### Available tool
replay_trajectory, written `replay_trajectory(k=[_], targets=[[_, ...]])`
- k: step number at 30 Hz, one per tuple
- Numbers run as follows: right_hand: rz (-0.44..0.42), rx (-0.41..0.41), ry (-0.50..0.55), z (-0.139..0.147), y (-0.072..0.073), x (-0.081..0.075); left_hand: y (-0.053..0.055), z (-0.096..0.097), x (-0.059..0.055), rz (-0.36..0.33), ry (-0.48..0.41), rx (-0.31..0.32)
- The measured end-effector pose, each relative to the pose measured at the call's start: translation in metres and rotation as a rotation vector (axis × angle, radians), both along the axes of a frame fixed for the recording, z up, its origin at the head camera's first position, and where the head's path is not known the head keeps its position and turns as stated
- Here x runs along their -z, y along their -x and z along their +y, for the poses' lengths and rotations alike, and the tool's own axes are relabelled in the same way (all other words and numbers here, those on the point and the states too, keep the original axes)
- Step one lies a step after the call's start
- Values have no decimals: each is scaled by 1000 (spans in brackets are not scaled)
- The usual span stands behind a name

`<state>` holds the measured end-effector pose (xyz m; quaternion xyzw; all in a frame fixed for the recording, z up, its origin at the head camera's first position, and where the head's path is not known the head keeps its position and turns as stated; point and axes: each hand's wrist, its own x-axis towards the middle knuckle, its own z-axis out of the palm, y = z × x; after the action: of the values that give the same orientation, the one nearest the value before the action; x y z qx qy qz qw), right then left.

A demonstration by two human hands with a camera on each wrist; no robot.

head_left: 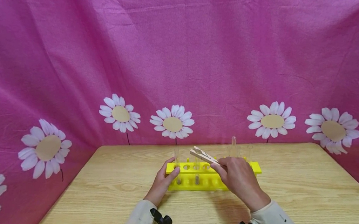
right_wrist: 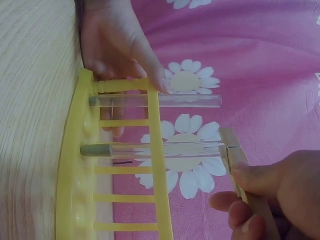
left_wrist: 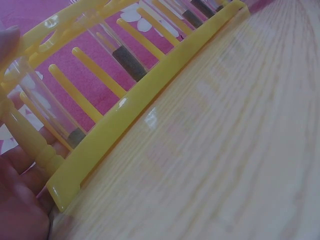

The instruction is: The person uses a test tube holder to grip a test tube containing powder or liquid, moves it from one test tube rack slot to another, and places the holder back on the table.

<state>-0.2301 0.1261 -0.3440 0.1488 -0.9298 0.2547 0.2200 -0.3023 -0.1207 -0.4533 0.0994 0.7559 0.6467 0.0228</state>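
Observation:
My left hand point(head_left: 160, 186) grips the left end of a yellow test tube rack point(head_left: 185, 187), its thumb on the top bar. In my right hand point(head_left: 241, 179) is a wooden test tube clamp point(head_left: 202, 155), pinched between thumb and fingers. The clamp's tip is at the mouth of an upright test tube point(right_wrist: 125, 150) with dark grey contents at its bottom; whether it grips the glass I cannot tell. Beside my left thumb stands another test tube point(right_wrist: 195, 100) with a little dark matter in it. Further tubes point(head_left: 234, 145) rise behind my right hand, partly hidden.
The rack stands on a light wood-grain table point(head_left: 88, 196). Behind it hangs a pink cloth point(head_left: 214, 70) with white daisies. Yellow pegs point(left_wrist: 100, 72) stand along the rack between the tubes.

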Motion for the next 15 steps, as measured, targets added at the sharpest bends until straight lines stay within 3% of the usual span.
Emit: replay_trajectory(k=[15], targets=[[39, 14, 49, 1, 0, -3, -2, 0, -1, 4, -17, 10]])
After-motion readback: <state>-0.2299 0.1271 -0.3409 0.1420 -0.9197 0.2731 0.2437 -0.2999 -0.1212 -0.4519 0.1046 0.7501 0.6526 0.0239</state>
